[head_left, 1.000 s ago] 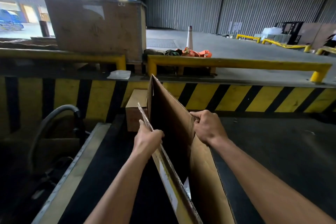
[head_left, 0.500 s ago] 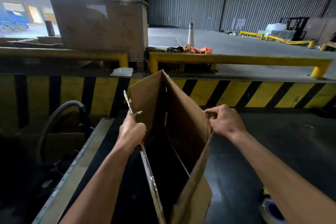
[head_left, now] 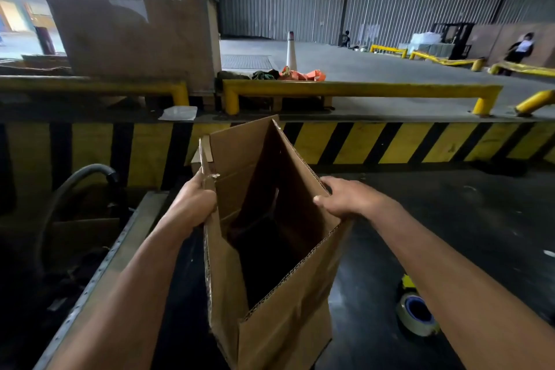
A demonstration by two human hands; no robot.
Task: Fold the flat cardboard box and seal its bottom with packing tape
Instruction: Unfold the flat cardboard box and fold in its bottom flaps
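Hazard-striped dock wall, yellow and black, spanning 9 to 3 o'clock behind everything, with yellow guard rail above. Wooden crate at 11 o'clock on the dock. Dark worktop from 3 to 6 o'clock.

Cardboard box, plain brown corrugated, at centre running down to 6 o'clock, held between both hands with its open end towards the camera; lower end out of sight. Change: nearly flat and edge-on a second ago, half spread half a second ago, now pulled out into a four-sided tube with a dark hollow inside. Judged meaning: squaring-up nearly finished, bottom flaps yet to be folded in, no tape applied.

Left hand at the box's 9 o'clock, fingers wrapped round the left panel's edge. Right hand at its 3 o'clock, fingers hooked over the right panel's rim, clamping it.

Packing tape roll, clear on a blue core, lying on the worktop at 4 o'clock, well apart from the box, untouched.

Writing: none legible on box, roll or crate.
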